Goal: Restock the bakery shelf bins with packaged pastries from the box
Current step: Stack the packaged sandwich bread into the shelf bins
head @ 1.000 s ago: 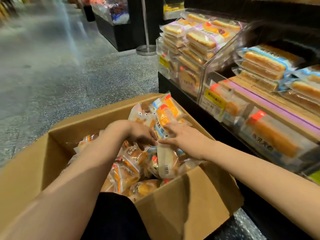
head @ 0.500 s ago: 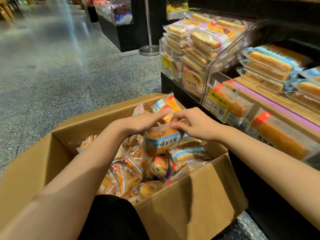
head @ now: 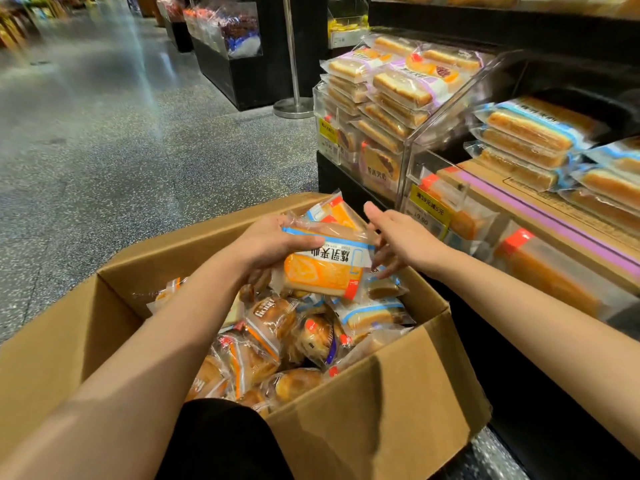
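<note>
A stock worker's left hand (head: 273, 242) gripped a clear-wrapped orange pastry packet with a blue-and-white label band (head: 325, 268), thumb across its upper edge, and held it just above the open brown cardboard box (head: 381, 410) of mixed wrapped buns. Half a second earlier both hands had met on the packet low among the others; by this moment it had been raised clear of the pile and turned label-up, and the right hand (head: 401, 240) had let go, its fingers straight and spread just beside the packet's right end, holding nothing. Whether those fingertips still brushed the wrapper was hard to tell from this angle.

The change suggested the pick was done and the carry about to begin. To the right, the clear acrylic shelf bins (head: 446, 109) held stacked sliced-cake packets, and a lower bin behind a yellow price tag (head: 429, 207) showed similar orange-wrapped packets, probably the destination. The box remained heavily loaded, so the restocking looked to be at an early stage.
</note>
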A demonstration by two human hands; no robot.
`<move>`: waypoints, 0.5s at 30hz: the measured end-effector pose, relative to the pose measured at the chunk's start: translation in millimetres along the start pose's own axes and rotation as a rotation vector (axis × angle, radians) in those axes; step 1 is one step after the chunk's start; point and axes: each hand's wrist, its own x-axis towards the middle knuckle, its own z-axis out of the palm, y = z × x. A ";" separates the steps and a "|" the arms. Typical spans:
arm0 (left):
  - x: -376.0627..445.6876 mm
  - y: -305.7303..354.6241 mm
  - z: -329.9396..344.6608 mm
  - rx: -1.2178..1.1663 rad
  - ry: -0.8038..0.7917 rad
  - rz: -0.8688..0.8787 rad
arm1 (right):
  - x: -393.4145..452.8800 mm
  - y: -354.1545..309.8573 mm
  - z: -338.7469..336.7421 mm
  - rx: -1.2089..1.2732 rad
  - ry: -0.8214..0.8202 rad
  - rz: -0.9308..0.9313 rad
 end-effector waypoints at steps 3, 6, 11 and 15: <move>8.0 -5.0 -5.7 0.057 0.150 -0.041 | -2.6 11.2 -3.9 -0.157 -0.342 0.137; 9.8 -3.8 -4.7 0.074 0.265 -0.057 | -8.3 25.6 -1.2 -0.509 -0.684 0.102; 7.8 1.5 -0.8 0.055 0.367 -0.132 | -11.4 48.1 16.7 -0.680 -0.593 0.000; 9.4 1.4 -0.4 0.002 0.371 -0.162 | -11.4 37.4 10.5 -0.575 -0.501 -0.047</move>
